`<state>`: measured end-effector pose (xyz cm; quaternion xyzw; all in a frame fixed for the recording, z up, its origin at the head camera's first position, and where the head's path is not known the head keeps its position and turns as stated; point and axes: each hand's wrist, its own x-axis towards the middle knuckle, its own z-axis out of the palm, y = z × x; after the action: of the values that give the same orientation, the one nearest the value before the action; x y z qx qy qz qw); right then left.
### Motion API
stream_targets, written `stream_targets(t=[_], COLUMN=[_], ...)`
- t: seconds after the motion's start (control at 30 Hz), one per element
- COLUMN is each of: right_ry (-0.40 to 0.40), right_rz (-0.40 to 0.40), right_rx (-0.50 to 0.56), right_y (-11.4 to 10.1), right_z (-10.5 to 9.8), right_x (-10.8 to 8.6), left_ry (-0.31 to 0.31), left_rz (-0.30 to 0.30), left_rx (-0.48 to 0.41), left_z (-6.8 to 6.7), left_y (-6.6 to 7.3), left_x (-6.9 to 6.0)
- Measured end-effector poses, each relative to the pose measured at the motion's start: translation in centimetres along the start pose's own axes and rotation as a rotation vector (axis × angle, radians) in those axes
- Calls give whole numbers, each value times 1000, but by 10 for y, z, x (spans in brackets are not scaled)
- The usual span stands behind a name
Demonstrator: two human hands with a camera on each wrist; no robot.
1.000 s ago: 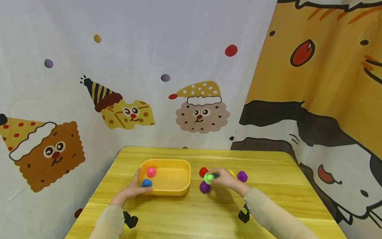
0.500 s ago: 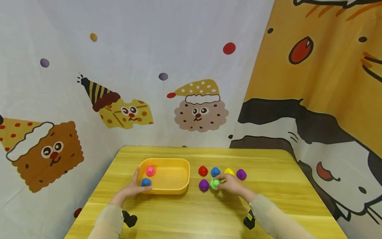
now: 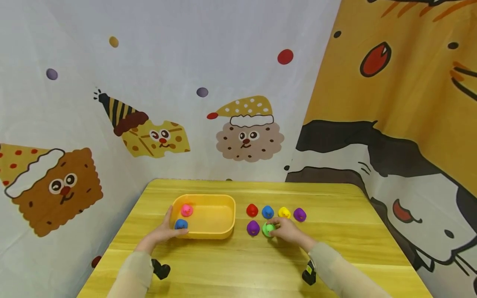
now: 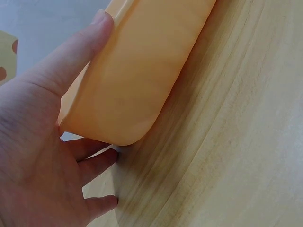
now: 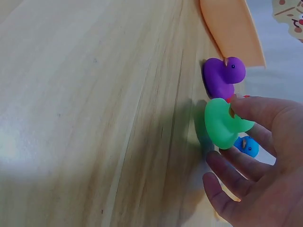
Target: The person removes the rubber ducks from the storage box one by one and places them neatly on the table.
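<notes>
Orange-yellow plastic tub (image 3: 212, 219) on the left of the wood-grain table (image 3: 231, 267). Rectangular, rounded corners, flared rim, right way up. Two toy ducks inside, both at the left end: pink toy duck (image 3: 187, 210) toward the far corner, blue toy duck (image 3: 181, 223) in the near corner, lower edge partly hidden by near rim and thumb. Apart from each other.

Left hand (image 3: 163, 232) gripping the tub at its near left corner: thumb along near rim, fingers round the left end, lower ones spread loosely.

Right hand (image 3: 288, 230) pinching the green toy duck (image 3: 267, 230) between thumb and fingers, right of the tub, well apart from it. Can't tell whether the base is touching the table. Bright green, smooth, rounded; small orange beak just beside the thumb in the right wrist view. Partly covered by the hand.

Near purple duck (image 3: 253, 228) just left of the green one, on the table. Beyond, a row of four, left to right: red duck (image 3: 252, 210), second blue duck (image 3: 267, 212), yellow duck (image 3: 284, 212), far purple duck (image 3: 299, 214). Yellow just beyond the right hand.

Behind the table, white cloth (image 3: 160, 54) with cartoon prints.
</notes>
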<state>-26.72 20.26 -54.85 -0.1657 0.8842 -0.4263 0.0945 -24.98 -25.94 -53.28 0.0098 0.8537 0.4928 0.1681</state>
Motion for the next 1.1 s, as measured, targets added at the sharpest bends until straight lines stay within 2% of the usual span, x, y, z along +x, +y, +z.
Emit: stream_targets(t=[0.27, 0.67, 0.87, 1.1], right_ry=[23, 15, -14, 4], right_rz=[3, 2, -8, -9], right_rx=[-24, -48, -14, -42], right_y=[0, 2, -1, -12], right_z=[-3, -3, -8, -16], right_x=[1, 2, 2, 6], left_ry=[9, 2, 5, 4], left_rz=[4, -28, -30, 15], left_rx=[11, 35, 30, 19], left_z=[0, -1, -1, 0], left_y=[8, 7, 4, 3], left_x=[-4, -1, -1, -4])
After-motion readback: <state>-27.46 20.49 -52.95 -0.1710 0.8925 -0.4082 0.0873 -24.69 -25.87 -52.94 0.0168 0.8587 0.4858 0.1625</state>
